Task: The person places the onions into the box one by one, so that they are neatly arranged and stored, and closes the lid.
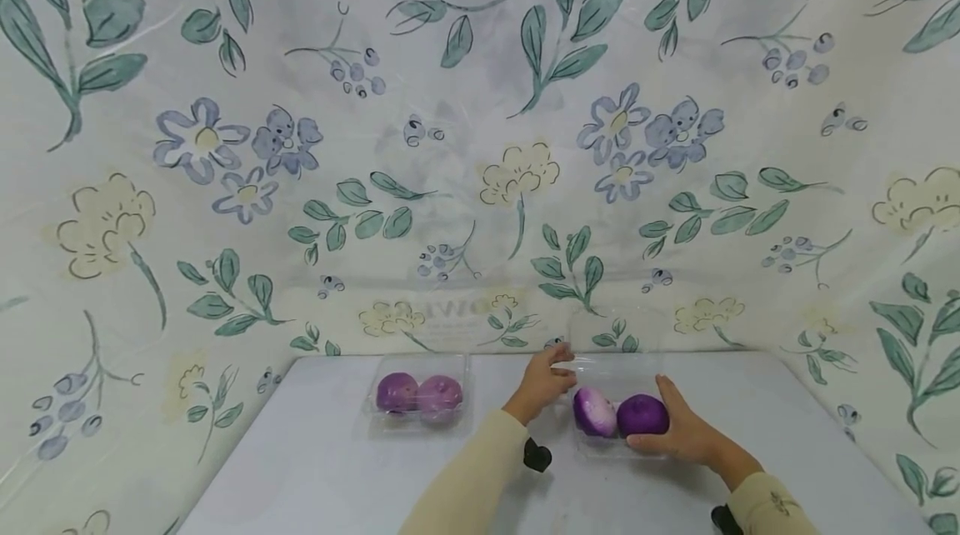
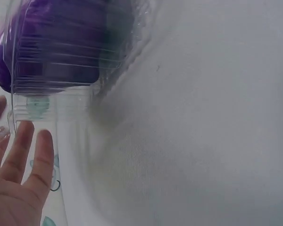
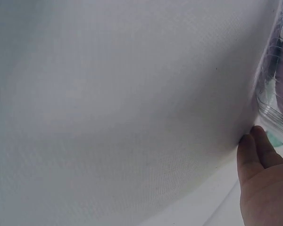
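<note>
A clear plastic box (image 1: pixel 618 453) on the white table holds two red onions: one onion (image 1: pixel 596 412) shows a broad pale patch, and the other onion (image 1: pixel 643 416) is deep purple. Its clear lid (image 1: pixel 615 327) stands raised at the back. My right hand (image 1: pixel 693 432) holds the box's right end, thumb across the front and fingers along the side. At the back left corner, my left hand (image 1: pixel 543 381) has its fingers spread, their tips right at the clear plastic edge. The left wrist view shows those fingers (image 2: pixel 43 155) extended below the box.
A second clear plastic box (image 1: pixel 416 427) with two purple onions (image 1: pixel 418 395) stands to the left on the white table (image 1: pixel 300 452). A floral-patterned sheet (image 1: pixel 465 227) hangs behind the table. Dark wrist devices (image 1: pixel 537 456) sit by both sleeves.
</note>
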{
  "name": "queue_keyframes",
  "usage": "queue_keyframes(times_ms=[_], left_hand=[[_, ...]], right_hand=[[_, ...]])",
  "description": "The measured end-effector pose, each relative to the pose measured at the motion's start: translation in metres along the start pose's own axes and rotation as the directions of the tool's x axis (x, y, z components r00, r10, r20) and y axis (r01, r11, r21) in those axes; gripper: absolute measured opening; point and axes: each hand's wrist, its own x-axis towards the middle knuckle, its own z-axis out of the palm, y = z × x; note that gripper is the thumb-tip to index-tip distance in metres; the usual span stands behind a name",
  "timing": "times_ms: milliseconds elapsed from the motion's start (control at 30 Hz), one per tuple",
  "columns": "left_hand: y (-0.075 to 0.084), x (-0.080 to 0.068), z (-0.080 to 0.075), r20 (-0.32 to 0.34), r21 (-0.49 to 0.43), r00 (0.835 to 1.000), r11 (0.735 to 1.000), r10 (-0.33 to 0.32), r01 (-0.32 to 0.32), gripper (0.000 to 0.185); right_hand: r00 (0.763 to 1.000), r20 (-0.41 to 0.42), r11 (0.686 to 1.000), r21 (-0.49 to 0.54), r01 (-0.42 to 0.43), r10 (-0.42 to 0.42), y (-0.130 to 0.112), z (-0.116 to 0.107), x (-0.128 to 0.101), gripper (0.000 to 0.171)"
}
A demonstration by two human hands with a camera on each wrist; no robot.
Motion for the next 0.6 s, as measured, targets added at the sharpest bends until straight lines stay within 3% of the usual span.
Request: queue_keyframes(times_ms=[233, 367, 600], left_hand=[[0.009, -0.01, 0.004, -0.001, 0.142, 1.0, 0.99, -0.023, 0.023, 0.071], [0.012, -0.019, 0.008, 0.017, 0.149, 0.999, 0.988, -0.047, 0.044, 0.071], [0.017, -0.031, 0.005, 0.074, 0.267, 0.997, 0.964, 0.0, -0.02, 0.069]], right_hand=[[1.0, -0.005, 1.0, 0.002, 0.012, -0.012, -0.003, 0.001, -0.001, 0.128], [1.0, -0.014, 1.0, 0.007, 0.01, -0.009, 0.0, 0.004, -0.001, 0.128], [1.0, -0.029, 1.0, -0.015, -0.011, 0.01, -0.003, 0.004, -0.001, 0.128]])
